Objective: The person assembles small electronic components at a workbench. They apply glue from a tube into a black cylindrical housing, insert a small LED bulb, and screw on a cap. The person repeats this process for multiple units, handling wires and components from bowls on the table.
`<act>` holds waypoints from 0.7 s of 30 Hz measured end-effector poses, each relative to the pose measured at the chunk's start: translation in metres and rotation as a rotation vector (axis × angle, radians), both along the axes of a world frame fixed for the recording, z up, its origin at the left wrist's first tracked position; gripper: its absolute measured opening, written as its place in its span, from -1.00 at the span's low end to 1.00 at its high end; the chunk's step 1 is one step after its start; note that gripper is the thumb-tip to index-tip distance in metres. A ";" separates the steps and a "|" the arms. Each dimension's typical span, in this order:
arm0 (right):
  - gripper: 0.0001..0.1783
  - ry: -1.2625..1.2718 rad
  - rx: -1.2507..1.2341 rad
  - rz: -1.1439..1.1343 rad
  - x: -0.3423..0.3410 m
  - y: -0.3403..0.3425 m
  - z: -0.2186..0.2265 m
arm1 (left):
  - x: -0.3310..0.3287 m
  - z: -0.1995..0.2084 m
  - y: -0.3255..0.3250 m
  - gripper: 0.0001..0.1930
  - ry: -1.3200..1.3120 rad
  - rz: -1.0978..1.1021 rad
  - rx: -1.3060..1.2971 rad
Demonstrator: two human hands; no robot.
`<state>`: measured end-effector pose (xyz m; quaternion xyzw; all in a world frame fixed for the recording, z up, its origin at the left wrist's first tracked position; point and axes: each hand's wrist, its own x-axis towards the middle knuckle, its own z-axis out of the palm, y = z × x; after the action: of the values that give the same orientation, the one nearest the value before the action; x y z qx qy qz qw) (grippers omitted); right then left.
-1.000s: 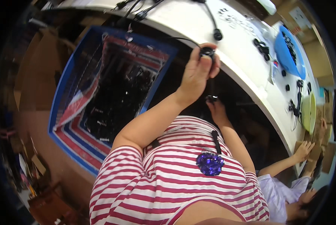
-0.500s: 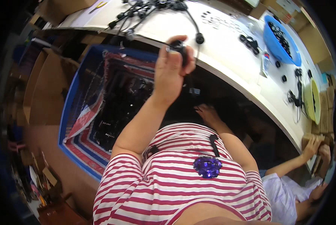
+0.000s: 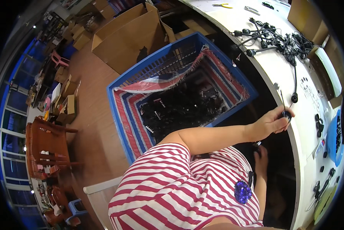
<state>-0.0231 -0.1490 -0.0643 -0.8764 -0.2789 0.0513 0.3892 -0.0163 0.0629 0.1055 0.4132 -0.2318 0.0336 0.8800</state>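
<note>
My left hand [image 3: 273, 124] is beside the white table's front edge, its fingers closed on a black round cable end [image 3: 286, 114] with a thin cord rising from it. Lower and closer to my body, my right hand [image 3: 261, 163] is in the shade below the table edge, its fingers around a small dark piece with a shiny tip [image 3: 258, 144], too small to name. On the table lies a tangle of black cables [image 3: 283, 42] with round ends; one cable end [image 3: 294, 97] hangs toward my left hand.
Left of the table stands a blue crate [image 3: 116, 111] with a striped liner and many black pieces inside. Behind it is a cardboard box [image 3: 131, 42]. Yellow-handled pliers [image 3: 223, 5] and a blue basin [image 3: 334, 134] are on the table. A wooden chair [image 3: 51, 142] stands far left.
The view has swung left, bringing more of the crate and floor into sight. My left hand still grips the black cable end. A shiny tip now shows at my right hand.
</note>
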 end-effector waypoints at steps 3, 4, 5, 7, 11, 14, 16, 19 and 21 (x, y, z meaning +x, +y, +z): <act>-0.71 -0.032 0.283 -0.169 0.004 -0.021 0.065 | -0.001 -0.024 -0.011 -0.69 0.055 -0.023 0.089; -0.71 -0.126 0.366 -0.183 0.008 -0.022 0.083 | -0.006 -0.025 -0.013 -0.72 0.111 -0.010 0.168; -0.70 -0.236 0.422 -0.244 0.008 -0.026 0.103 | -0.008 -0.026 -0.020 -0.75 0.159 -0.050 0.234; -0.70 -0.248 0.360 -0.342 0.001 -0.014 0.149 | -0.003 -0.039 -0.041 -0.75 0.163 -0.101 0.249; -0.68 -0.152 0.201 -0.220 0.001 0.002 0.202 | -0.002 -0.037 -0.065 -0.71 0.125 -0.206 0.283; -0.75 -0.329 0.107 -0.224 0.005 -0.005 0.193 | -0.001 -0.052 -0.077 -0.72 0.132 -0.304 0.237; -0.78 -0.303 0.113 -0.243 0.008 -0.008 0.190 | -0.004 -0.052 -0.084 -0.71 0.184 -0.307 0.253; -0.80 -0.197 0.118 -0.249 0.008 -0.009 0.169 | -0.009 -0.075 -0.089 -0.71 0.171 -0.355 0.293; -0.83 -0.098 0.163 -0.257 0.005 -0.009 0.160 | -0.011 -0.086 -0.092 -0.70 0.178 -0.360 0.332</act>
<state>-0.0179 -0.1584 0.0961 -0.8719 -0.1864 -0.0644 0.4482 -0.0276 -0.0288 0.0191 0.5055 -0.2255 -0.1986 0.8088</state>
